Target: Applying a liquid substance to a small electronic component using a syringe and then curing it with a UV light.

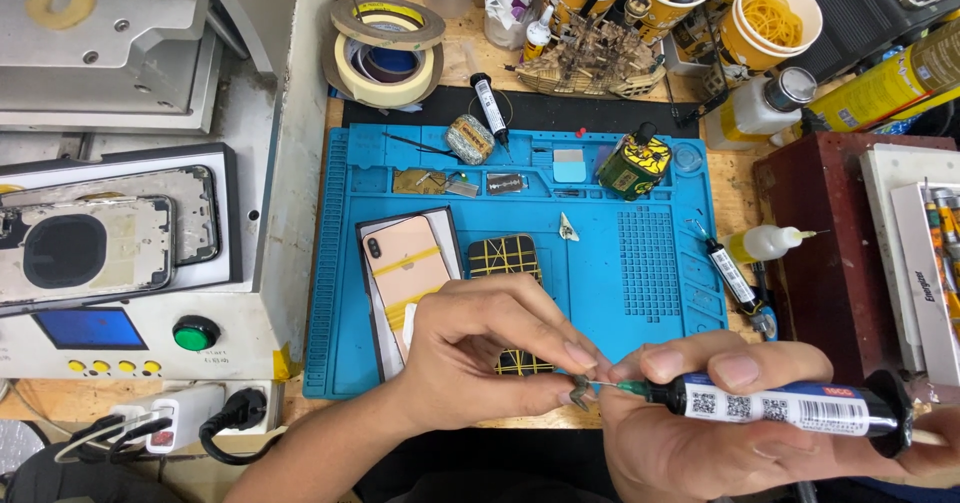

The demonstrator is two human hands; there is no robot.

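1. Your left hand [480,348] pinches a small dark metal part [579,393] between thumb and fingertips, low in the view at the front edge of the bench [460,63].
2. Your right hand [700,413] is closed around a black glue syringe [780,405], lying nearly level, with its green needle tip [628,388] touching or just beside the part; you cannot tell which from here.
3. Judged from this, you are at the step of dosing adhesive onto the part, with both hands close together over the near edge of the blue mat [640,293].
4. The next move seems to call for a steady, light squeeze and a firm pinch on the part, since it is tiny and the needle sits right at your fingertips.
5. On the mat behind your hands lie a gold phone back [405,268] in a dark frame and a phone [505,258] crossed with yellow tape.
6. A second syringe [733,275] and a small dropper bottle [765,243] lie by the mat's right edge.
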